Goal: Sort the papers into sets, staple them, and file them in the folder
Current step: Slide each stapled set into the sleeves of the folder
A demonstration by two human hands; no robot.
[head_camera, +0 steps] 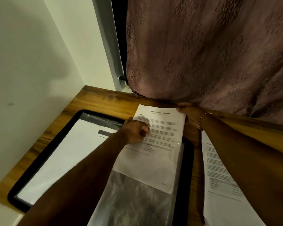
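The paper set (160,154) lies over the open folder (20,190) on the worktop (95,98). It looks light, thin and floppy, apt to buckle if pushed from one end. The left grip (136,131) curls round its left edge and the right grip (190,115) pinches the top right corner, a sound two-point hold. It may be partly inside a slippery clear sleeve (134,201).

Two hands (135,132) (192,115), one folder (188,160), perhaps three papers (162,128) (64,160) (222,193)

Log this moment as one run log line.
step: filing | left hand grips transcript set left edge | right hand pinches its far corner | set over clear sleeve of folder | loose papers on desk, right
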